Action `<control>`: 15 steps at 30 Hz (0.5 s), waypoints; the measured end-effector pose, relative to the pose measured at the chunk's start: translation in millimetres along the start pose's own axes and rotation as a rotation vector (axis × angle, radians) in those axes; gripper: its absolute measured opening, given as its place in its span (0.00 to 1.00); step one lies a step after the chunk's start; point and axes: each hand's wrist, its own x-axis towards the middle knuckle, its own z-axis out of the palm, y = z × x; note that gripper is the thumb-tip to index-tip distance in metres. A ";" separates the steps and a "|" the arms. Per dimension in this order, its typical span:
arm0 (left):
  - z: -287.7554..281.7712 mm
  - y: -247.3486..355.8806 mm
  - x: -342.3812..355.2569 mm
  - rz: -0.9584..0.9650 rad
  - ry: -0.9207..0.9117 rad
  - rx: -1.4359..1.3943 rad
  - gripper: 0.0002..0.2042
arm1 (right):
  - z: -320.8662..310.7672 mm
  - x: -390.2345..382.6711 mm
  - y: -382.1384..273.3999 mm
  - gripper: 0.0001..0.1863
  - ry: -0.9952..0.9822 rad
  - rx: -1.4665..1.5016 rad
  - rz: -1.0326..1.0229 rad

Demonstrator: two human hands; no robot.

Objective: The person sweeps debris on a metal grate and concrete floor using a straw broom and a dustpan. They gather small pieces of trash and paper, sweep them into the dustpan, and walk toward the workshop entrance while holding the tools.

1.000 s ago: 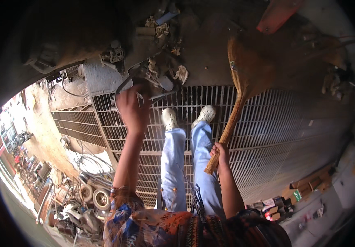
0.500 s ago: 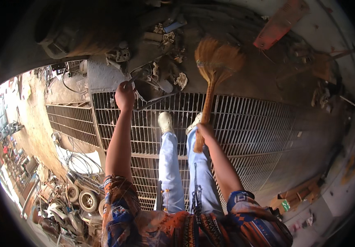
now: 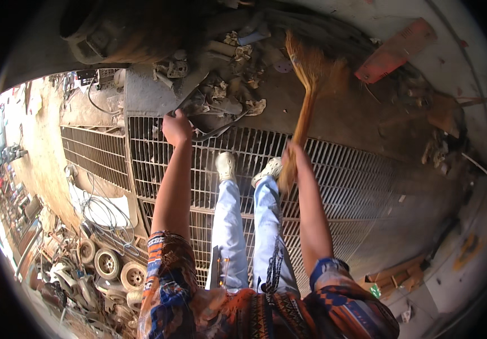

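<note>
I view the right hand (image 3: 295, 158) wrapped round the broom (image 3: 304, 114), bristles (image 3: 310, 62) over the far floor (image 3: 362, 116); the left hand (image 3: 177, 127) pinches a dark scoop (image 3: 221, 131), left of the broom. A tilted scoop could spill litter (image 3: 220, 90) through the near grating (image 3: 345, 169).

No text, label, brand, number or sign can be read. The green patch (image 3: 375, 291) beside the brown cardboard (image 3: 396, 277) and the small marks on the red panel (image 3: 397, 51) are too small to make out.
</note>
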 end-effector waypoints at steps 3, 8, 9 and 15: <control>11.0 12.3 -5.0 0.043 0.011 -0.022 0.20 | 51.6 75.4 -37.5 0.11 0.034 -0.080 0.001; 9.9 17.3 -12.5 0.014 -0.006 -0.022 0.20 | 16.7 90.4 26.1 0.11 0.167 -0.506 -0.057; 10.1 21.6 -16.0 0.031 0.001 -0.014 0.20 | -17.3 84.8 35.2 0.10 0.169 -0.728 -0.108; 0.6 15.0 -15.4 -0.048 -0.004 -0.031 0.20 | -66.3 -74.0 34.4 0.07 0.076 -0.772 0.159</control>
